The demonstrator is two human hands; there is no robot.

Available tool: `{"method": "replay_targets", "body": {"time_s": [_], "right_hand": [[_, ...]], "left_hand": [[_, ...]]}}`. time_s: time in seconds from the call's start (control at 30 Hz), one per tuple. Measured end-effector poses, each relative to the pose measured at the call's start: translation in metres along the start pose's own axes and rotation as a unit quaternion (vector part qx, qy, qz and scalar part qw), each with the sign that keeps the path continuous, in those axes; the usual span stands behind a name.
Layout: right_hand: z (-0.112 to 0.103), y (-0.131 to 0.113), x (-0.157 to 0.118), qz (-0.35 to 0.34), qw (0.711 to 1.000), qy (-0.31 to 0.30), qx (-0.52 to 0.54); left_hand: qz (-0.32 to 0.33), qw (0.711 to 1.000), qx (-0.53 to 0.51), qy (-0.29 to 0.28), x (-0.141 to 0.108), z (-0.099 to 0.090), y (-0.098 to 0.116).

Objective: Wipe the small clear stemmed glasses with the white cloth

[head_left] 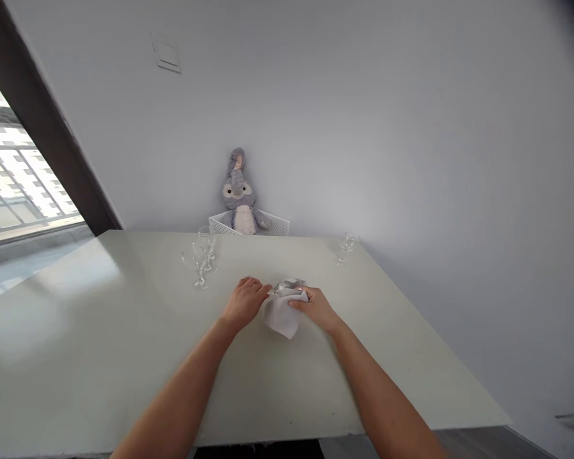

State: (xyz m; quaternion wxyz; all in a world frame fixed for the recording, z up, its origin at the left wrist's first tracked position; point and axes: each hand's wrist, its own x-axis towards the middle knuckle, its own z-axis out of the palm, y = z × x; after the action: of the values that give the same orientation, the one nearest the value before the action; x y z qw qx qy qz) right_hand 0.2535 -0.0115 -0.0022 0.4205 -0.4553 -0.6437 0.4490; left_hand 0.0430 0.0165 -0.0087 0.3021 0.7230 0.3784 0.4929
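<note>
Above the middle of the pale table [268,382], my right hand [316,307] grips a white cloth [283,317] that hangs down below its fingers. A clear glass [282,290] lies sideways in the cloth and is mostly wrapped by it. My left hand [247,302] is closed at the glass's left end, with thumb and fingers by its foot. The cloth hides most of the glass bowl.
Clear stemmed glasses [200,264] stand at the table's back left, close together. Another glass [347,247] is near the back right edge. Behind the table, a grey plush toy [243,218] sits in a white basket [278,225] against the wall.
</note>
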Motion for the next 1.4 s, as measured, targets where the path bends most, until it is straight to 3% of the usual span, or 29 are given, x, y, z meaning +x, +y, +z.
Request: {"method": "replay_targets", "body": {"time_s": [0.1, 0.23, 0.3, 0.37, 0.43, 0.5, 0.57, 0.63, 0.7, 0.77, 0.83, 0.9, 0.97, 1.03, 1.1, 1.17, 1.23, 1.33, 1.4], "right_hand": [[-0.016, 0.005, 0.002, -0.044, 0.984, -0.012, -0.173], [-0.033, 0.014, 0.006, -0.053, 0.923, 0.172, -0.339], [-0.030, 0.012, 0.006, -0.113, 0.894, 0.228, -0.369], [-0.017, 0.006, 0.003, -0.207, 0.868, 0.195, -0.406], [0.003, 0.000, -0.001, -0.280, 0.832, 0.122, -0.463], [0.022, -0.004, -0.003, -0.315, 0.793, 0.075, -0.516], [0.031, -0.004, -0.003, -0.314, 0.777, 0.071, -0.541], [0.028, -0.002, -0.001, -0.279, 0.803, 0.098, -0.517], [0.018, 0.002, 0.001, -0.206, 0.869, 0.146, -0.425], [0.008, 0.008, 0.004, -0.112, 0.939, 0.202, -0.255], [0.003, 0.015, 0.008, -0.026, 0.969, 0.243, -0.025], [0.003, 0.022, 0.014, 0.023, 0.944, 0.263, 0.198], [0.007, 0.026, 0.018, 0.041, 0.889, 0.284, 0.357], [0.009, 0.028, 0.021, 0.047, 0.839, 0.310, 0.445], [0.013, 0.027, 0.021, 0.063, 0.812, 0.324, 0.482], [0.021, 0.024, 0.017, 0.089, 0.822, 0.298, 0.477], [0.036, 0.020, 0.010, 0.102, 0.859, 0.229, 0.446], [0.062, 0.014, 0.000, 0.058, 0.919, 0.126, 0.369], [0.071, 0.012, -0.004, 0.019, 0.942, 0.116, 0.314]], "left_hand": [[0.030, 0.998, 0.054, -0.016, 0.000, -0.002, -0.017], [-0.005, 0.993, 0.113, 0.031, 0.000, -0.009, -0.033], [-0.043, 0.985, 0.165, 0.038, 0.000, -0.011, -0.034], [-0.069, 0.969, 0.236, 0.005, 0.000, -0.010, -0.030], [-0.056, 0.949, 0.304, -0.056, -0.002, -0.006, -0.023], [0.013, 0.933, 0.338, -0.123, -0.005, 0.002, -0.015], [0.107, 0.916, 0.346, -0.173, -0.008, 0.009, -0.009], [0.174, 0.901, 0.349, -0.192, -0.010, 0.016, -0.005], [0.196, 0.897, 0.351, -0.185, -0.012, 0.020, -0.005], [0.187, 0.904, 0.346, -0.169, -0.014, 0.023, -0.006], [0.146, 0.920, 0.328, -0.154, -0.017, 0.026, -0.008], [0.080, 0.941, 0.297, -0.139, -0.019, 0.031, -0.009], [0.014, 0.957, 0.260, -0.132, -0.022, 0.036, -0.007], [-0.038, 0.966, 0.221, -0.129, -0.023, 0.041, -0.004], [-0.086, 0.974, 0.178, -0.115, -0.024, 0.047, -0.001], [-0.127, 0.978, 0.141, -0.084, -0.026, 0.051, 0.002], [-0.141, 0.981, 0.123, -0.051, -0.028, 0.054, 0.005], [-0.120, 0.985, 0.126, -0.024, -0.032, 0.054, 0.010], [-0.087, 0.985, 0.149, -0.023, -0.033, 0.051, 0.014]]}}
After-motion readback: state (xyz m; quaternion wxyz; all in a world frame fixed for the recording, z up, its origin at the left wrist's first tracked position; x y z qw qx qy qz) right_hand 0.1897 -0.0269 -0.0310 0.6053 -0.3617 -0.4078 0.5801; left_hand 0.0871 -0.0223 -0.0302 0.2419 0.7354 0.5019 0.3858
